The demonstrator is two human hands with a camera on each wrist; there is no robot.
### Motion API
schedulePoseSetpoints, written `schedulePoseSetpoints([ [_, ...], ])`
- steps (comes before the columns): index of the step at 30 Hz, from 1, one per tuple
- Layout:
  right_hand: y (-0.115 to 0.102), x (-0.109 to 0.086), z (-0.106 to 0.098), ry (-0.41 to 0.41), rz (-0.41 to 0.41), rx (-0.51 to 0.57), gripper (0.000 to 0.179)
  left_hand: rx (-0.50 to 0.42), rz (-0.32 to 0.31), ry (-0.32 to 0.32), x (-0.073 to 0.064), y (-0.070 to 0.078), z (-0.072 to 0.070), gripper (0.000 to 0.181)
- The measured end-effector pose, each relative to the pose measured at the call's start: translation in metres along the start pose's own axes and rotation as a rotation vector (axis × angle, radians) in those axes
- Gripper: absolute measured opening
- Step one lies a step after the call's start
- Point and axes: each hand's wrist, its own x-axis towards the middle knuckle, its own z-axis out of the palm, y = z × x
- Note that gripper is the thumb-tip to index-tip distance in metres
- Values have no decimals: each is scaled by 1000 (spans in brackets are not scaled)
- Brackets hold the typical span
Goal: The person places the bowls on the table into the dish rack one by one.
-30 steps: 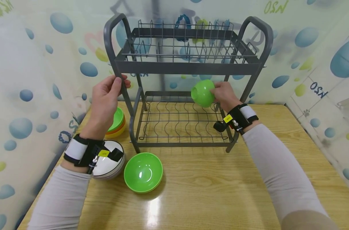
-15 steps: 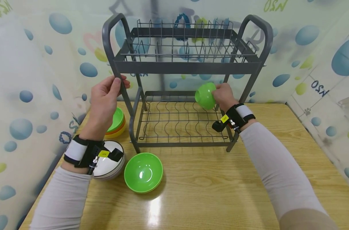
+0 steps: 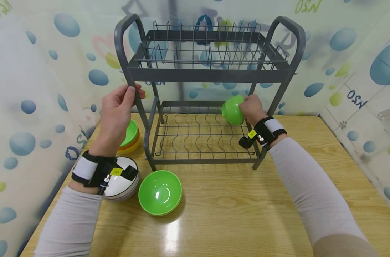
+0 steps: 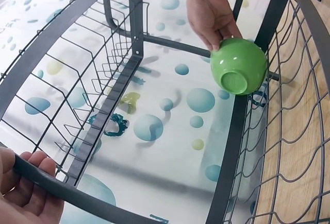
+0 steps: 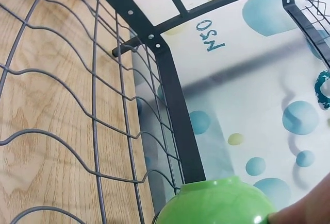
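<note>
The right hand (image 3: 252,108) pinches a small green bowl (image 3: 232,110) by its rim, tipped on its side with its base facing left. The bowl is between the two levels of a dark metal rack (image 3: 208,75), near the back right of the wire lower shelf (image 3: 204,161); whether it touches the wires I cannot tell. The left hand (image 3: 116,107) holds the rack's left front post, fingers curled around it just below the upper shelf (image 3: 195,61). On the wooden tabletop (image 3: 233,207), a larger green bowl (image 3: 160,192) sits upright before the rack, beside dark-rimmed white bowls (image 3: 126,165) and a green, orange and yellow stack (image 3: 132,135).
</note>
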Motion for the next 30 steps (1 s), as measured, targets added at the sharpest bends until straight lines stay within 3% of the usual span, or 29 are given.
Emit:
schedulePoseSetpoints([
  [5,1,-2,2,10,-79,-45,26,12,4,1,0,-1,-1,35],
  [12,6,-4,7,48,-227,-198,41,50,1,1,0,-2,0,35],
  [24,3,-5,10,110,-307,-406,45,42,42,-4,1,-3,0,33],
  [30,3,-5,12,151,-362,-440,48,46,38,-4,1,-3,-1,33],
])
